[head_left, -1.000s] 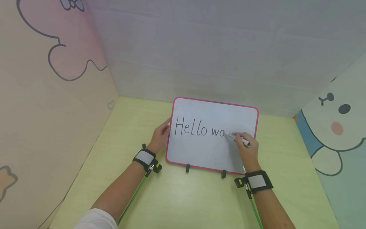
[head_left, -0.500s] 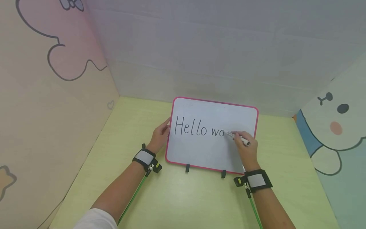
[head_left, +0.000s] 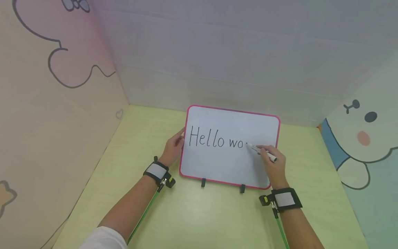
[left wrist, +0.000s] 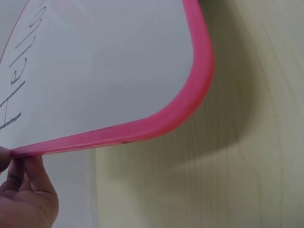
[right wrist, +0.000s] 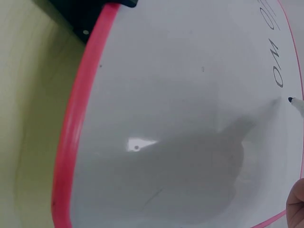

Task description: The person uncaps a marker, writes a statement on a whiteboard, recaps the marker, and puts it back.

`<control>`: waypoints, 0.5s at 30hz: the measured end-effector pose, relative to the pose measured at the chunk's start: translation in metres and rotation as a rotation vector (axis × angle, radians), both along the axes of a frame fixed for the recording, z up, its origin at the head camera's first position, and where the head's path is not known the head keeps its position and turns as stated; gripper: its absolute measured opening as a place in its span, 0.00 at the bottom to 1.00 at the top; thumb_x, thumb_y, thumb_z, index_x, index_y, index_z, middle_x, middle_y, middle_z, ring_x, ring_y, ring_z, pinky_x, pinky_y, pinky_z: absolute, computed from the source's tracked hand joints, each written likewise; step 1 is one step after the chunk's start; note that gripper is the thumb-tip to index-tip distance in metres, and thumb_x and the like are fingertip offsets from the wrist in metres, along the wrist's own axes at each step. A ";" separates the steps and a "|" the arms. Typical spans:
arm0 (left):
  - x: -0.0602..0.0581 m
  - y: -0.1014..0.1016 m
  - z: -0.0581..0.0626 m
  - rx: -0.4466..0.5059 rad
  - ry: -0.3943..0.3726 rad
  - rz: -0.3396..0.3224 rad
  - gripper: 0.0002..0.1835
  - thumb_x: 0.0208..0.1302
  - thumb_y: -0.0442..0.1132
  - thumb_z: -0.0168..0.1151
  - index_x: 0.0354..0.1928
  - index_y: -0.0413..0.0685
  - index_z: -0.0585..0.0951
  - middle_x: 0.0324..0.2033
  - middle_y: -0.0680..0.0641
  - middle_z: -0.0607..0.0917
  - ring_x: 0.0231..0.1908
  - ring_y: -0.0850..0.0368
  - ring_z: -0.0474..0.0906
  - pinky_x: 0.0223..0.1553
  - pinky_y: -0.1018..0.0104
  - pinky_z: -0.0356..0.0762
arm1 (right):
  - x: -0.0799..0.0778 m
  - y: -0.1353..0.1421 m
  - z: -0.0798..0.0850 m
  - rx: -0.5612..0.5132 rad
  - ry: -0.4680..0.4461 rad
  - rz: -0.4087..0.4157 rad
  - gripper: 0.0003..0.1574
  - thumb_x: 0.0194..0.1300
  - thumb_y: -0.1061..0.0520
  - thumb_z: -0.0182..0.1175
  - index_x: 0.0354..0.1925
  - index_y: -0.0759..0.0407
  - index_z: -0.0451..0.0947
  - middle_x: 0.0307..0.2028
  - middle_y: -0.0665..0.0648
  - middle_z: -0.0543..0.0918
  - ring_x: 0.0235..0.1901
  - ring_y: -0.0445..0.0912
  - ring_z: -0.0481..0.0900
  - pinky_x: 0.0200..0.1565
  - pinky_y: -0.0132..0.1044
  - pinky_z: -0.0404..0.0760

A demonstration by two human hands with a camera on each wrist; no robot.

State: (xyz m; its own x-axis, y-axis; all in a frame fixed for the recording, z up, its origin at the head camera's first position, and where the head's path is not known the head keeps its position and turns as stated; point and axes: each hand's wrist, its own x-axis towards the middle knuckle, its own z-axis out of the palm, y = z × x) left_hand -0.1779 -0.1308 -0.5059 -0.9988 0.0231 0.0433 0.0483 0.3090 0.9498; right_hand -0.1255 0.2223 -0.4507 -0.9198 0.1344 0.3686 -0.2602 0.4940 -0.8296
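A whiteboard (head_left: pixel 217 166) with a pink frame stands tilted on the table, with "Hello wo" written on it in black. My left hand (head_left: pixel 172 148) holds the board by its left edge; the left wrist view shows the fingers (left wrist: pixel 35 175) behind the pink frame. Pinched in my right hand (head_left: pixel 275 164) is a white marker (head_left: pixel 264 154), uncapped, its back end toward me. Its black tip (right wrist: pixel 290 99) is close to the board surface, just right of the "o". Most of the right hand lies outside the right wrist view.
Two black feet (head_left: pixel 203 182) support the board's lower edge on the pale yellow table (head_left: pixel 192 218). A grey-white wall (head_left: pixel 233 69) rises close behind the board. Cartoon-printed panels (head_left: pixel 357 138) stand on both sides. Green cables (head_left: pixel 143 218) run from the wrist cameras toward me.
My right hand has shifted a little right and down with the marker, so its tip is now apart from the "o". The left hand keeps its hold on the board's edge.
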 end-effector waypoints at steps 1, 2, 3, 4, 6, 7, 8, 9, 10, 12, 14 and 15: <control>0.000 0.000 0.000 0.000 -0.002 0.001 0.27 0.70 0.35 0.46 0.69 0.61 0.62 0.46 0.46 0.76 0.43 0.55 0.73 0.47 0.61 0.73 | 0.002 -0.002 0.004 0.007 -0.002 0.004 0.13 0.66 0.59 0.53 0.40 0.63 0.83 0.32 0.56 0.80 0.31 0.42 0.70 0.31 0.30 0.67; 0.000 0.000 0.000 -0.001 -0.005 0.001 0.27 0.70 0.35 0.46 0.69 0.61 0.62 0.46 0.46 0.76 0.44 0.55 0.72 0.47 0.61 0.73 | 0.003 -0.005 0.008 0.013 -0.001 0.008 0.13 0.66 0.59 0.53 0.40 0.64 0.82 0.33 0.57 0.80 0.32 0.42 0.70 0.31 0.30 0.67; 0.000 0.000 0.000 -0.001 -0.007 0.001 0.27 0.70 0.35 0.46 0.69 0.61 0.62 0.46 0.46 0.76 0.44 0.55 0.72 0.47 0.61 0.73 | 0.005 -0.006 0.011 0.017 0.002 0.012 0.13 0.66 0.59 0.53 0.40 0.64 0.82 0.33 0.57 0.80 0.32 0.42 0.71 0.32 0.30 0.67; 0.000 0.000 0.000 0.000 -0.009 0.003 0.27 0.70 0.35 0.46 0.69 0.61 0.62 0.46 0.46 0.76 0.44 0.55 0.72 0.47 0.61 0.73 | 0.006 -0.008 0.014 0.024 0.004 0.013 0.13 0.66 0.59 0.53 0.40 0.65 0.82 0.33 0.57 0.80 0.32 0.42 0.71 0.32 0.30 0.67; 0.000 0.000 0.000 0.001 -0.010 0.004 0.27 0.70 0.35 0.46 0.69 0.62 0.62 0.46 0.46 0.76 0.43 0.55 0.72 0.47 0.61 0.73 | 0.006 -0.008 0.013 0.037 0.008 0.011 0.13 0.66 0.59 0.53 0.40 0.64 0.82 0.33 0.56 0.80 0.32 0.42 0.71 0.32 0.30 0.67; 0.000 0.000 0.000 0.002 -0.010 0.005 0.27 0.70 0.35 0.46 0.69 0.62 0.63 0.46 0.46 0.77 0.43 0.55 0.73 0.47 0.61 0.73 | 0.005 -0.007 0.011 0.040 0.005 0.010 0.13 0.66 0.59 0.53 0.40 0.63 0.82 0.33 0.55 0.80 0.32 0.41 0.71 0.32 0.30 0.68; 0.000 0.000 0.000 0.001 -0.009 0.004 0.27 0.70 0.35 0.46 0.69 0.62 0.63 0.45 0.46 0.77 0.43 0.55 0.73 0.46 0.61 0.73 | 0.003 -0.005 0.008 0.046 0.009 0.012 0.13 0.66 0.58 0.53 0.40 0.62 0.83 0.34 0.54 0.81 0.32 0.41 0.71 0.32 0.30 0.67; 0.000 0.000 0.000 0.000 -0.009 0.005 0.27 0.70 0.35 0.46 0.69 0.62 0.63 0.45 0.46 0.77 0.43 0.55 0.73 0.46 0.61 0.73 | 0.001 -0.003 0.004 0.047 0.007 0.013 0.13 0.66 0.58 0.53 0.40 0.61 0.83 0.34 0.53 0.81 0.32 0.41 0.71 0.32 0.30 0.68; 0.000 0.000 0.000 0.000 -0.007 0.004 0.27 0.70 0.35 0.46 0.69 0.62 0.63 0.45 0.46 0.77 0.43 0.55 0.73 0.46 0.61 0.73 | -0.001 -0.001 0.000 0.045 0.007 0.015 0.13 0.66 0.57 0.54 0.40 0.60 0.83 0.34 0.52 0.81 0.33 0.41 0.72 0.32 0.30 0.68; 0.000 0.000 0.000 -0.002 -0.005 0.003 0.27 0.70 0.35 0.46 0.69 0.62 0.63 0.45 0.46 0.77 0.42 0.55 0.73 0.46 0.61 0.73 | -0.005 0.002 -0.008 0.046 0.009 0.019 0.13 0.66 0.56 0.54 0.41 0.59 0.83 0.35 0.51 0.81 0.33 0.41 0.72 0.33 0.29 0.68; 0.000 0.000 0.001 -0.006 -0.001 0.003 0.27 0.70 0.34 0.46 0.69 0.61 0.63 0.44 0.45 0.77 0.42 0.55 0.73 0.45 0.61 0.73 | -0.008 0.004 -0.013 0.055 0.016 0.023 0.13 0.66 0.55 0.54 0.41 0.58 0.83 0.35 0.50 0.81 0.34 0.41 0.72 0.33 0.29 0.69; 0.000 0.000 0.001 -0.007 -0.001 0.005 0.27 0.70 0.35 0.46 0.69 0.61 0.63 0.44 0.45 0.77 0.42 0.55 0.73 0.45 0.61 0.73 | -0.009 0.004 -0.014 0.053 0.018 0.026 0.13 0.66 0.54 0.54 0.41 0.57 0.83 0.35 0.49 0.81 0.34 0.41 0.73 0.33 0.29 0.69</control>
